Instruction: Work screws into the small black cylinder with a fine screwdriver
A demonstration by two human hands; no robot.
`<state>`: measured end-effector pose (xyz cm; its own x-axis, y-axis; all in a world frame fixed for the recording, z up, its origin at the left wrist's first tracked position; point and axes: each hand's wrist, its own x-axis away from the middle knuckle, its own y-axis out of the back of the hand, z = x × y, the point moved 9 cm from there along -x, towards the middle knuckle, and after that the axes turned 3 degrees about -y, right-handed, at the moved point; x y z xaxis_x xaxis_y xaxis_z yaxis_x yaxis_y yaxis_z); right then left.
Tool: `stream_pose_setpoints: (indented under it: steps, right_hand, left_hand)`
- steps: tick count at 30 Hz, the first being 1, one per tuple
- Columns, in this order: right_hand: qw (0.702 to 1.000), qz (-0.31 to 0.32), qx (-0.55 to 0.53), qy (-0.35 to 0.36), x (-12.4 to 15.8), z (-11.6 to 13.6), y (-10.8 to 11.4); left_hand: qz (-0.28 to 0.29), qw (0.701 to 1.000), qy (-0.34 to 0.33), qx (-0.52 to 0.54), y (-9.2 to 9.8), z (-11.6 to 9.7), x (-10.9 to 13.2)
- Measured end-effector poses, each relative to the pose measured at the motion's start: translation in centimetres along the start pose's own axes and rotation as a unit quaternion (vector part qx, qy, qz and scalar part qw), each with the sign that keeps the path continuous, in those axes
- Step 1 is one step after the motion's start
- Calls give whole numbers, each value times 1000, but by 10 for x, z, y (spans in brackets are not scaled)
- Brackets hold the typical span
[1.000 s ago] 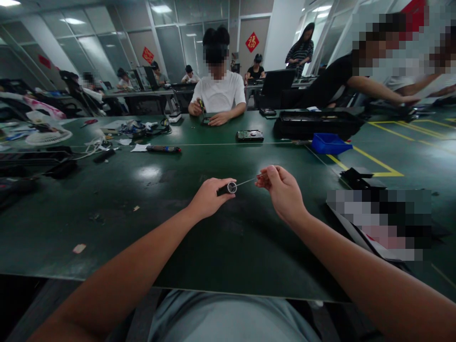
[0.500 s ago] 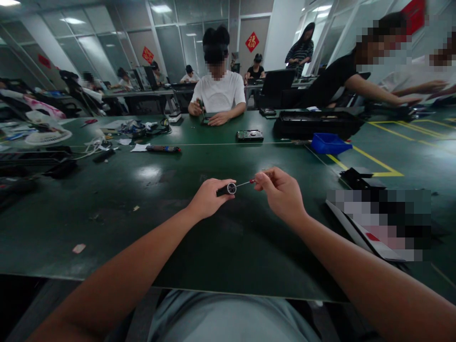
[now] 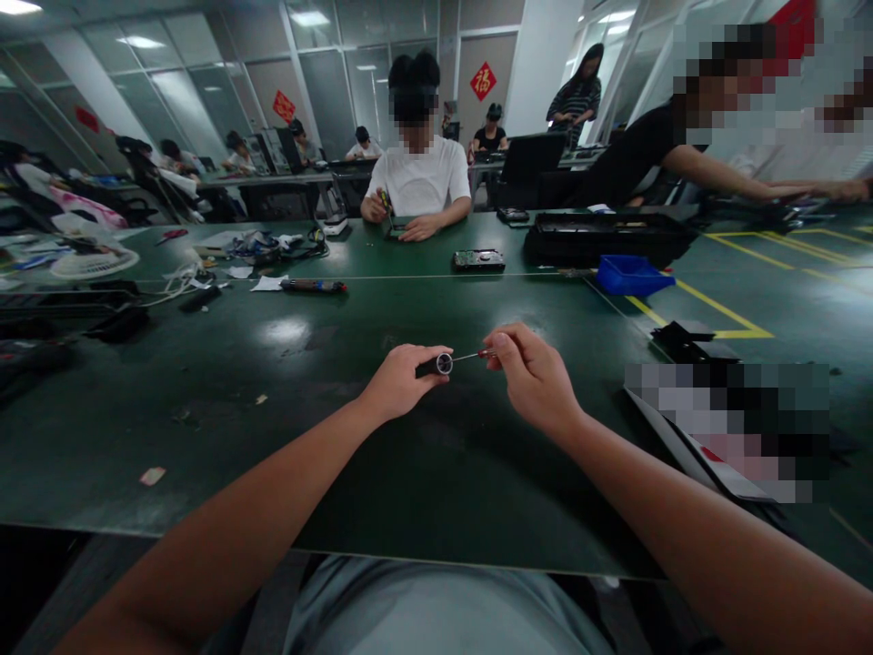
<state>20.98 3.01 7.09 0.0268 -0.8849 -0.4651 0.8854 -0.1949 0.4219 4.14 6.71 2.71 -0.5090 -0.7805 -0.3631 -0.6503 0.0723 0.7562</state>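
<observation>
My left hand (image 3: 401,380) is closed round a short black cylinder (image 3: 428,367) with a silver ring at its open end, which faces right. Most of the cylinder's body is hidden in my palm. In my right hand (image 3: 536,373), a slim screwdriver (image 3: 483,354) with a red handle is pinched between thumb and fingers. Its thin metal shaft points left, and the tip meets the cylinder's ringed end; how deep it goes inside I cannot tell. Both hands are held above the dark green table (image 3: 436,491).
Beyond my hands lie a hard drive (image 3: 478,260), a dark pen-like tool (image 3: 314,286) and a blue bin (image 3: 631,275). A long black casing (image 3: 607,238) stands behind the bin. Opposite sits a person in a white shirt (image 3: 419,177). Tangled cables (image 3: 263,246) lie at the left.
My right fingers have shifted slightly round the screwdriver handle, while its tip stays at the cylinder's end. My left hand is nearly still. At the right, a co-worker's arm has moved.
</observation>
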Motion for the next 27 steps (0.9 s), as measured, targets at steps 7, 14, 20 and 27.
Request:
stream_pose_setpoints:
  steps: [7, 14, 20, 27]
  right_hand:
    - [961, -42, -246, -121, -5, -36, -7]
    - [917, -61, -314, -239, -7, -69, -12]
    - [954, -75, -241, -163, -9, -60, -6]
    - [985, -56, -128, -103, -7, -39, -2]
  left_hand:
    - [-40, 999, -11, -3, 15, -1, -1]
    - [-12, 997, -52, -61, 9, 4, -7]
    - [6, 998, -26, -55, 5, 6, -5]
    - [-5, 999, -12, -34, 7, 1, -4]
